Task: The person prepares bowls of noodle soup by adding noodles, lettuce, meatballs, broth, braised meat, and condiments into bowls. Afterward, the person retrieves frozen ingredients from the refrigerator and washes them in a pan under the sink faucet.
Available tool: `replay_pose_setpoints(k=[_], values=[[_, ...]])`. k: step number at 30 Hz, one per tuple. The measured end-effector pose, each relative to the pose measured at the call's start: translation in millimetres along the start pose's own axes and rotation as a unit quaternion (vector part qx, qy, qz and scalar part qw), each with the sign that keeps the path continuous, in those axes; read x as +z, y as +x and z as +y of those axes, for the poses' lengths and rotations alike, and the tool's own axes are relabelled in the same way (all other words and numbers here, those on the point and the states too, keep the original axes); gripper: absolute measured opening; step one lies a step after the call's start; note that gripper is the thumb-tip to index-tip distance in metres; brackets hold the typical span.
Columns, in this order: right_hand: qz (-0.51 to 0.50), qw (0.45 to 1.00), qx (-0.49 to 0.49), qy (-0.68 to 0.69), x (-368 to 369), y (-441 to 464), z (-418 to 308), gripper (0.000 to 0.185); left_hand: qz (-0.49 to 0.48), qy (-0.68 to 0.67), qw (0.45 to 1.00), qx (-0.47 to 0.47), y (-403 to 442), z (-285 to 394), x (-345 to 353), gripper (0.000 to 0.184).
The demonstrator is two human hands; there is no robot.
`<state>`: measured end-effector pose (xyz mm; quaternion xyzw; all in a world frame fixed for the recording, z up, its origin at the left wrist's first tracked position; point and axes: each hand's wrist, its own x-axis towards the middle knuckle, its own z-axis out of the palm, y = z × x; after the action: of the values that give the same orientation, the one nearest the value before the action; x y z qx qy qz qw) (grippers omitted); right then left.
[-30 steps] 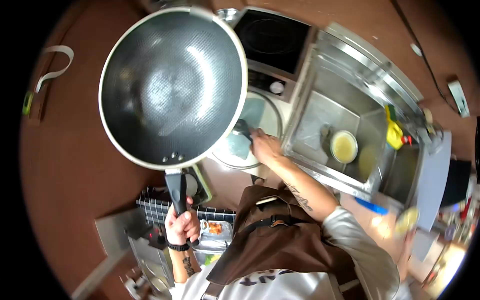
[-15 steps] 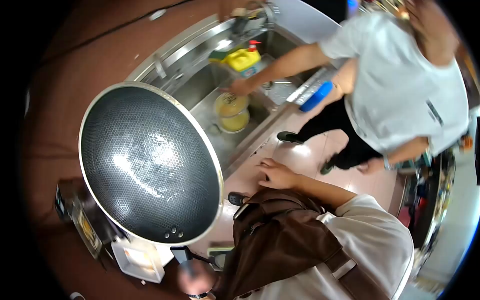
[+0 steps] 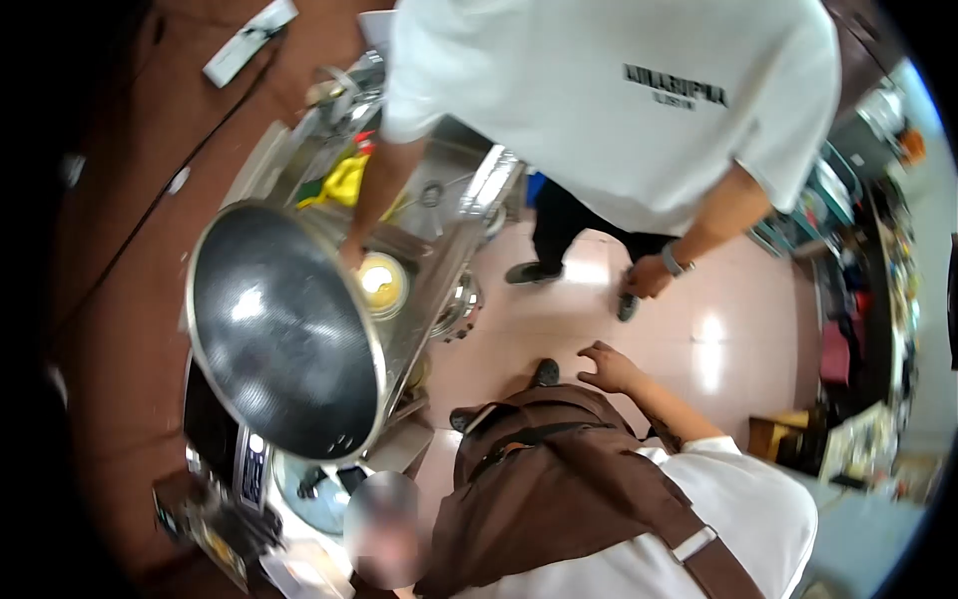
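A large black wok (image 3: 284,329) with a honeycomb-patterned inside and a pale rim is held up over the sink and counter edge. Its inside faces me, and the three rivets sit near the handle. My left hand (image 3: 384,529), blurred, is closed around the handle at the lower left; most of the handle is hidden. My right hand (image 3: 609,369) hangs over the floor in front of the brown apron (image 3: 559,469). Its fingers are loosely bent and apart, holding nothing.
A co-worker in a white shirt (image 3: 609,100) stands across from me, one arm reaching into the sink (image 3: 454,255) beside a round container (image 3: 380,284) with yellow contents. A yellow bottle (image 3: 344,182) lies behind. A glass lid (image 3: 317,499) rests below the wok.
The view has turned, and the wok now appears further from me and lower along the sink. The co-worker has come nearer to the sink. My left hand keeps hold of the wok.
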<state>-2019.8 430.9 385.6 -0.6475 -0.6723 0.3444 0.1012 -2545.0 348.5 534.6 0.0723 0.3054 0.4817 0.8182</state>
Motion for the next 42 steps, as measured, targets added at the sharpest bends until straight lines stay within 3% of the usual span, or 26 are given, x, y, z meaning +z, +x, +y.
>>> replay_pose_setpoints(k=[5,9,12,18,21,22,23,27,31,34,35,36,37,38,39,40,41,42], values=[[-0.037,0.999,-0.019,0.013,-42,35,44,0.052,-0.001,-0.057,0.998,0.026,-8,-60,35,0.021],[-0.047,0.998,0.003,0.044,-70,59,34,0.051,-0.014,-0.094,0.994,0.045,-3,-87,44,0.020],[-0.028,0.997,-0.041,0.051,-82,78,28,0.049,-0.020,-0.100,0.994,0.035,15,-86,50,0.020],[-0.017,0.999,-0.006,0.049,-108,108,30,0.047,-0.044,-0.081,0.994,-0.052,80,-53,48,0.020],[-0.006,0.997,0.058,0.058,-121,104,44,0.045,-0.031,0.030,0.993,-0.110,117,-29,40,0.021],[-0.004,0.994,0.086,0.066,-125,101,50,0.045,0.015,0.363,0.927,-0.091,132,-33,32,0.022],[0.015,0.991,0.117,0.068,-126,97,58,0.044,0.063,0.648,0.751,-0.113,147,-36,26,0.025],[0.038,0.973,0.218,0.072,-119,61,116,0.049,0.032,0.676,0.723,-0.137,226,11,82,0.025],[0.020,0.928,0.353,0.115,-81,9,193,0.050,0.011,0.689,0.705,-0.167,308,5,82,0.022],[0.024,0.889,0.408,0.206,-90,-6,231,0.050,0.032,0.850,0.506,-0.146,381,-26,126,0.022],[0.047,0.881,0.401,0.248,-95,-7,241,0.050,-0.005,0.874,0.486,-0.013,390,-39,125,0.024],[0.072,0.870,0.392,0.290,-111,-3,247,0.049,-0.024,0.817,0.576,-0.010,409,-50,156,0.024],[0.075,0.905,0.345,0.238,-162,14,229,0.051,-0.043,0.751,0.658,-0.011,428,-61,188,0.025],[0.112,0.901,0.299,0.293,-198,29,226,0.054,-0.039,0.572,0.806,-0.149,444,-62,269,0.024],[0.154,0.895,0.248,0.338,-237,51,231,0.058,-0.033,0.352,0.891,-0.283,472,-71,320,0.023],[0.214,0.851,0.198,0.438,-286,81,233,0.071,-0.089,0.345,0.892,-0.280,505,-85,330,0.033],[0.290,0.793,0.118,0.523,-310,109,260,0.081,-0.086,0.340,0.890,-0.291,530,-96,356,0.031],[0.342,0.775,0.115,0.519,-371,134,254,0.087,-0.081,0.334,0.891,-0.298,559,-109,381,0.029]])
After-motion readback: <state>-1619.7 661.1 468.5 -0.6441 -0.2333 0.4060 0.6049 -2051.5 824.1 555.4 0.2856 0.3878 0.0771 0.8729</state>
